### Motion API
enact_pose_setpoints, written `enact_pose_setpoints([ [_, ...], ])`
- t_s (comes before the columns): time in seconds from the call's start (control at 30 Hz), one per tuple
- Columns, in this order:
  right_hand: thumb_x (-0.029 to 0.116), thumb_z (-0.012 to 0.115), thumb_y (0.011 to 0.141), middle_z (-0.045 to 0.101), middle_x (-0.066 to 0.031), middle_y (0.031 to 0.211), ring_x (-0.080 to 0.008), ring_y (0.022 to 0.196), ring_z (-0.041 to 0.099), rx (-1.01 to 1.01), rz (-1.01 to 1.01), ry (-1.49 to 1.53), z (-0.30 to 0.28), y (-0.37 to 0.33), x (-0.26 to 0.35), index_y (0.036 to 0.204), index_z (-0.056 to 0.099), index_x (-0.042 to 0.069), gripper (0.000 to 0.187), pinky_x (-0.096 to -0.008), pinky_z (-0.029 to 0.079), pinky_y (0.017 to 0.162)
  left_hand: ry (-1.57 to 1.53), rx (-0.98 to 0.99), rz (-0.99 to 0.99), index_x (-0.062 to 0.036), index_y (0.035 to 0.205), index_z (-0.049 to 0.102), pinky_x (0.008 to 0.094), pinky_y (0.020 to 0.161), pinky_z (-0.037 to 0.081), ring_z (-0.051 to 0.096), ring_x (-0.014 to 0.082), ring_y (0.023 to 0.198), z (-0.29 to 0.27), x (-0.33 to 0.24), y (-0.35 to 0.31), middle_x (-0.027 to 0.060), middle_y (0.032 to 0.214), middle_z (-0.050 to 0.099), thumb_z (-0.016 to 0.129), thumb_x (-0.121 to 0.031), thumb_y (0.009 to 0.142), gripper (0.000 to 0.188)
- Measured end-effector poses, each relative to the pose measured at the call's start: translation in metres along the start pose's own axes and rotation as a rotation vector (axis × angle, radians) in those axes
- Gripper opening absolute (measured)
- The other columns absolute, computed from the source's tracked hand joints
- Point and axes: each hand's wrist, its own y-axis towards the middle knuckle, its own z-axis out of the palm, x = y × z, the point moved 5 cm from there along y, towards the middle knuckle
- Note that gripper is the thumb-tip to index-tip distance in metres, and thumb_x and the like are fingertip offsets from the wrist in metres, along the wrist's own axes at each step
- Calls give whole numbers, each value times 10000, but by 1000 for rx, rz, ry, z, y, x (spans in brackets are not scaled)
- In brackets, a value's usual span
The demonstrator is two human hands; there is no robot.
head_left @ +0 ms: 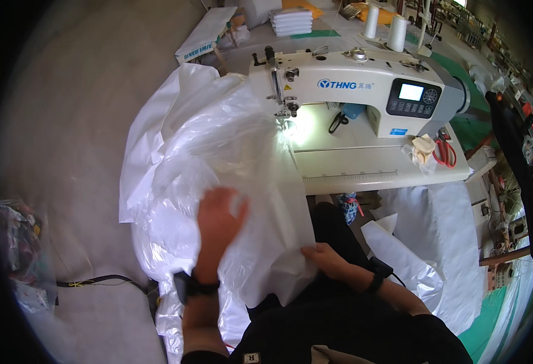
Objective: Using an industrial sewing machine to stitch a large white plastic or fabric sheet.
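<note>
the right hand (327,259) pinches the white sheet (272,206), which spreads left and ahead of it, long axis pointing away toward the sewing machine (339,82). the blurred left hand (221,217), thumb apart from fingers, is over the sheet.

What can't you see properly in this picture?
All in the head view:
Left hand: blurred, so I can't tell whether it touches the white sheeting.
Sewing machine: its needle is too small to make out, next to the lamp's glare.
Plastic bag at far left: contents unclear, cut off by the dark rim.
</note>
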Motion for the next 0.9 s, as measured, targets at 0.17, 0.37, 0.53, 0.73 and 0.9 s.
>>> enact_pose_setpoints([
  [0.17, 279, 497, 936, 636, -78, 863, -161, 782, 595, 29, -71, 75, 21, -12, 10, 1020, 610, -52, 359, -300, 472, 714, 43, 152, -101, -57, 910, 554, 420, 726, 430, 552, 302, 813, 45, -14, -78, 109, 843, 577, 616, -162, 814, 156],
  [0.37, 250, 468, 946, 634, -90, 934, -165, 842, 590, 34, -28, 73, 19, -25, 23, 1081, 586, -36, 338, -321, 465, 773, -1034, 264, -859, -4, 965, 480, 266, 433, 437, 523, 162, 444, 5, 6, -45, 93, 553, 529, 454, -129, 925, 134],
  [0.53, 249, 478, 942, 639, -93, 937, -175, 832, 603, 39, -58, 150, 24, -22, 18, 1082, 591, -30, 332, -315, 478, 754, 74, 279, -165, -64, 928, 599, 447, 741, 447, 546, 302, 925, 31, -30, -61, 104, 946, 580, 685, -301, 758, 305],
  [0.73, 235, 506, 930, 638, -111, 989, -187, 878, 609, 23, -178, -57, -2, -4, 7, 1106, 579, -18, 316, -326, 481, 777, -109, 117, -249, -48, 872, 559, 416, 600, 481, 593, 313, 721, 63, 14, -90, 146, 805, 570, 564, -143, 836, 102],
  [0.9, 184, 550, 893, 588, -156, 1025, -239, 781, 624, -656, -935, -615, -21, -50, 103, 1161, 481, -25, 347, -329, 495, 668, -1080, 277, -889, -16, 774, 531, 327, 455, 461, 534, 185, 486, 5, 19, -36, 73, 605, 541, 512, -153, 881, 175],
])
